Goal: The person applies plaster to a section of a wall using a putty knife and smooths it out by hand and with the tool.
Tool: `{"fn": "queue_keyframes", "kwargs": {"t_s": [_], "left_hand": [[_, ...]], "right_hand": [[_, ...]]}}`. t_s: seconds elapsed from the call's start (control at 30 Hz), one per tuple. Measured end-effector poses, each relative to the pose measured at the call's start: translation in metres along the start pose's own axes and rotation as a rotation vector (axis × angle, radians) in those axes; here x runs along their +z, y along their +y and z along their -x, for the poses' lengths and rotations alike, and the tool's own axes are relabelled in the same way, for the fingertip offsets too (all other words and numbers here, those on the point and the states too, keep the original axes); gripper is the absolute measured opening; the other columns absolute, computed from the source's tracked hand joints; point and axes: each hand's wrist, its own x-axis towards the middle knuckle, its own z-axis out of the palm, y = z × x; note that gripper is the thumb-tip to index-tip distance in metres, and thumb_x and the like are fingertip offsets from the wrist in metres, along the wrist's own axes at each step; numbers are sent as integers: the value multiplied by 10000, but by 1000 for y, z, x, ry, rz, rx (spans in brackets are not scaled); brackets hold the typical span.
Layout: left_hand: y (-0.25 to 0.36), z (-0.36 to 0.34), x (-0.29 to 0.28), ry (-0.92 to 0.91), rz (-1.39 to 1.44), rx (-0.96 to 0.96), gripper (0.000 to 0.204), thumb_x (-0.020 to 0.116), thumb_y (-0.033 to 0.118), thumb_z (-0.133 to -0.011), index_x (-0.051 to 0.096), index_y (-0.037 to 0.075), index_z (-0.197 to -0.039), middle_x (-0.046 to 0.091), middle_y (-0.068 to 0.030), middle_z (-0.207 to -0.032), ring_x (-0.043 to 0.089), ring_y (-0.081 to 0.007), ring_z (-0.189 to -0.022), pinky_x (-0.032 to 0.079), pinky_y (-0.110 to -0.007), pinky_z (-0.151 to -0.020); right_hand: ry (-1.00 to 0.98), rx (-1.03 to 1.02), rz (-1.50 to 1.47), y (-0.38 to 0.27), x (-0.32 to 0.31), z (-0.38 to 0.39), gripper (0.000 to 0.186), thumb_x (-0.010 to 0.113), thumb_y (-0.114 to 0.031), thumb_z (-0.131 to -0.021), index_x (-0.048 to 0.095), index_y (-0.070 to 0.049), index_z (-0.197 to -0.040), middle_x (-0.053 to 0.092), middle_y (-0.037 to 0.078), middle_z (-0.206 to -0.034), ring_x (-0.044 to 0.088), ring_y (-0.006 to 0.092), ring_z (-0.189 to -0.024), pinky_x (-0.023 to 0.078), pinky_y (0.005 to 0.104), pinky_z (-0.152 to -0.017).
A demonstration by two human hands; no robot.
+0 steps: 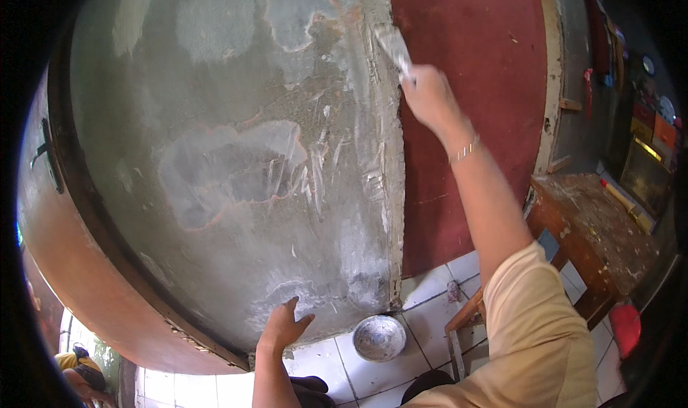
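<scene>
My right hand (430,96) is raised and closed round the handle of a putty knife (393,47). The knife's pale, smeared blade lies at the wall's right edge, near the top; whether it touches the wall I cannot tell. Patches of grey and white filler mark the grey-green wall (236,107). Low down, my left hand (285,327) is held out before a whitish patch at the wall's foot, fingers apart and nothing in them. On the tiles to its right stands a round bowl (379,338), coated inside with grey-white paste.
Right of the wall edge is a dark red panel (469,121). A worn wooden table (595,221) stands at right, bearing a red-and-yellow tool (625,204). At left is a brown door (100,279) with a dark handle (49,155). Someone else's limbs (82,386) show at lower left.
</scene>
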Motion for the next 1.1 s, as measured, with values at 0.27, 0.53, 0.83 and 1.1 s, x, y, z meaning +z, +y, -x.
{"fn": "queue_keyframes", "kwargs": {"t_s": [0.27, 0.53, 0.83, 1.1], "left_hand": [[14, -7, 0, 5, 18, 1, 638, 698, 298, -803, 490, -91, -1263, 547, -309, -1207, 524, -412, -1153, 423, -425, -981], [8, -3, -5, 46, 28, 16, 627, 695, 281, -803, 489, -86, -1268, 561, -314, -1178, 539, -416, -1131, 432, -428, -968], [-4, 0, 0, 120, -11, 79, 637, 735, 274, -785, 494, -48, -1279, 603, -313, -1097, 618, -407, -1016, 508, -428, -818], [-11, 0, 2, 84, -44, 65, 639, 739, 267, -786, 490, -45, -1285, 604, -307, -1101, 612, -407, -1035, 509, -428, -808]], "right_hand": [[203, 87, 100, -28, -32, -153, 362, 530, -300, -849, 676, 4, -980, 647, 302, -872, 684, 347, -842, 527, 481, -715], [-19, 297, -245, -60, -68, -56, 310, 520, -175, -884, 628, -25, -1133, 601, 139, -705, 572, 242, -559, 454, 358, -499], [-212, 514, -968, -13, -12, 174, 433, 552, 31, -858, 423, 14, -1272, 567, 49, -813, 514, 76, -560, 425, 235, -445], [122, 724, -779, -53, 35, 211, 456, 520, 79, -814, 467, 35, -1264, 528, 111, -968, 570, 153, -738, 583, 237, -539]]}}
